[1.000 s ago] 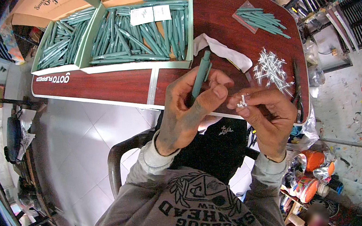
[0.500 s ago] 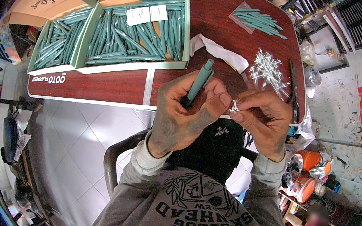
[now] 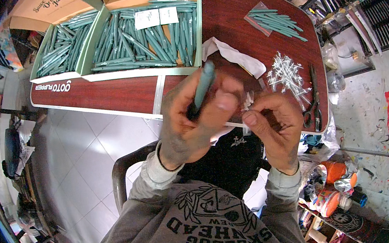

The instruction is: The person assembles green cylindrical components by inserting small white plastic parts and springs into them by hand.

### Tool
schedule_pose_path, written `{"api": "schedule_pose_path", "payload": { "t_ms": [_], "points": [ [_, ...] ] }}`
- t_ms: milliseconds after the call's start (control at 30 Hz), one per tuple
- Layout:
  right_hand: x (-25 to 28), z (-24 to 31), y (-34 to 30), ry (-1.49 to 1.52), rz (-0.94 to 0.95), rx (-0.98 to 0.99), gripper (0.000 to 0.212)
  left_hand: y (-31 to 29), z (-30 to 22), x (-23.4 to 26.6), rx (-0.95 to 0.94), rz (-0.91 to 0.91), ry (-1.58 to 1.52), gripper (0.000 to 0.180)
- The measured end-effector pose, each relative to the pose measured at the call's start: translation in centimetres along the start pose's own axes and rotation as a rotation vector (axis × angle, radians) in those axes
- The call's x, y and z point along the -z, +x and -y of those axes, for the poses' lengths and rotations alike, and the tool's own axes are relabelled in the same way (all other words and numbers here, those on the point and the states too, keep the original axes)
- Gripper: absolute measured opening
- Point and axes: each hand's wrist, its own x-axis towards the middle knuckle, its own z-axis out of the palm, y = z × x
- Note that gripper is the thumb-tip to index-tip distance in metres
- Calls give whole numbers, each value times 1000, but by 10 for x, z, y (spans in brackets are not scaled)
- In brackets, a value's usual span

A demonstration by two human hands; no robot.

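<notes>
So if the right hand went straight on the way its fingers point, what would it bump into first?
Probably the left hand, just left of the right hand; the small pale piece at the right fingertips may touch it first. Depth is hard to judge from this one view.

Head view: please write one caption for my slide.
Left hand holds a green pen, right hand pinches a small white piece, near two open pen boxes.
</notes>
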Motion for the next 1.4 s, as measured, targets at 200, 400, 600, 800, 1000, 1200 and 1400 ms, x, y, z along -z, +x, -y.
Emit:
{"api": "schedule_pose_path", "payload": {
  "t_ms": [200, 400, 600, 800, 1000, 1200, 1400],
  "points": [
    [0, -2, 4, -179, -116, 260, 16, 3, 14, 4, 182, 41, -465, 38],
    [-1, 1, 1, -161, -183, 391, 20, 7, 7, -1, 139, 1, -772, 34],
    [-3, 9, 2, 38, -203, 337, 16, 14, 2, 0, 92, 49, -705, 43],
    [-18, -4, 7, 327, -153, 127, 16, 20, 5, -9, 43, -43, -731, 38],
    [-24, -2, 11, 511, -3, -10, 16, 22, 7, -2, 155, -48, -729, 39],
    [-31, 1, 16, 458, -36, 52, 17, 22, 6, 9, 251, 39, -911, 35],
    [-49, 9, 22, 528, -112, 41, 35, 23, -14, 8, 197, -19, -1036, 28]
  ]
}}
